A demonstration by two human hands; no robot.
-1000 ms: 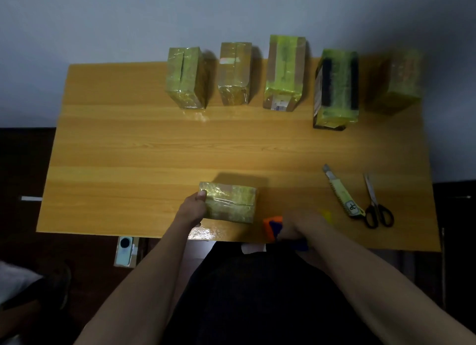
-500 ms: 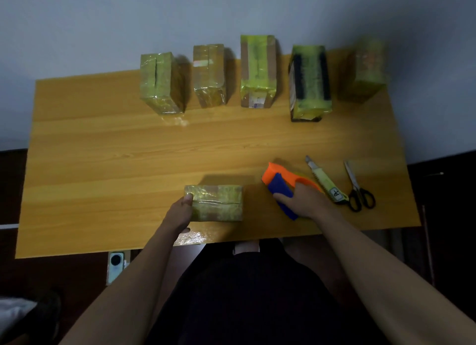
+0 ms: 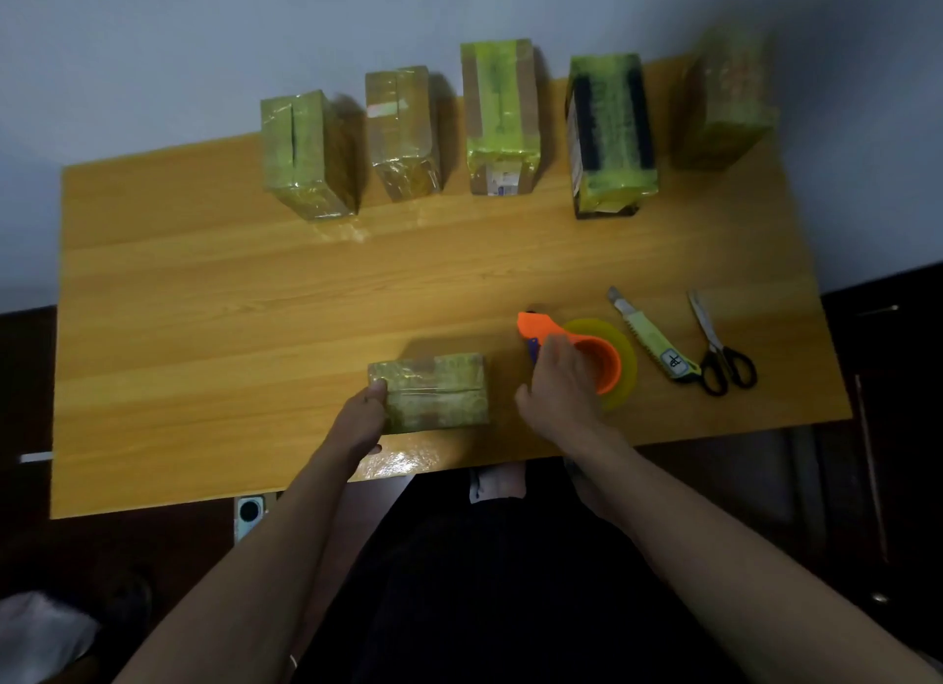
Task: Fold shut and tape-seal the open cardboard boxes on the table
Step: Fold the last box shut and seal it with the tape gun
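Observation:
A small cardboard box wrapped in yellowish tape lies flat near the table's front edge. My left hand holds its left end, thumb on top. Just right of it an orange tape dispenser with a yellow roll lies on the table. My right hand rests over its handle end, fingers touching it and thumb spread away to the left. Along the far edge stand several taped boxes: one at far left, another in the middle and one at far right.
A yellow utility knife and black-handled scissors lie right of the dispenser. The wooden table shows bare wood on the left and in the middle. A small white device sits below the front edge.
My right hand brought the tape dispenser up from the table's front edge and set it down beside the knife; its grip has loosened. My left hand stayed on the small box.

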